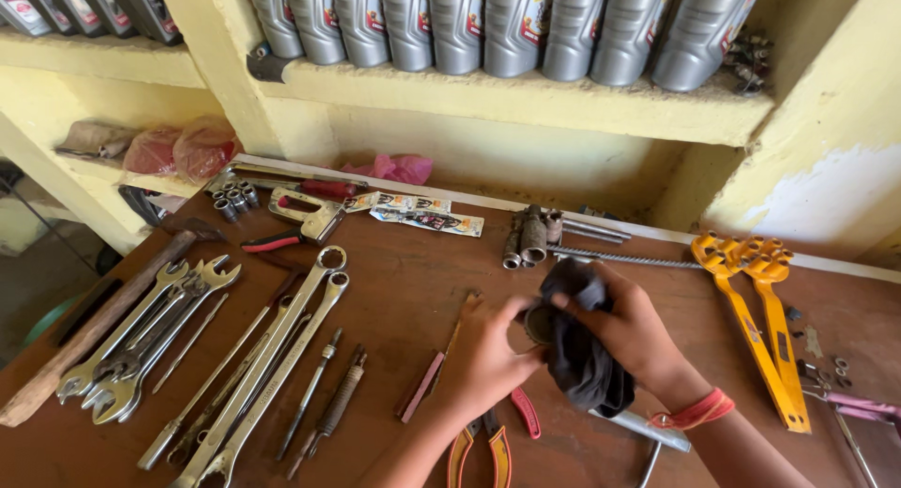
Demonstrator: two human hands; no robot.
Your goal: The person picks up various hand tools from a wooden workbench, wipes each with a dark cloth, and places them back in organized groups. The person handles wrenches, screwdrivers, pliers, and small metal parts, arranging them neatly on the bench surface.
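Spanners (pixel 178 333) lie fanned at nine o'clock on the brown workbench (pixel 394 291). At centre, the left hand (pixel 483 361) pinches a small round metal part (pixel 538 324) between fingertips; the right hand (pixel 631 336) clutches a dark rag (pixel 577 352) wrapped against that part. Yellow-handled tools (pixel 760 310) rest at three o'clock.

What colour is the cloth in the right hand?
The cloth in the right hand is dark grey, near black; the head view shows it.

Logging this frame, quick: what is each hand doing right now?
Left hand: closed, pinching a small round metal part.
Right hand: closed, gripping a dark grey cloth rag against that part.
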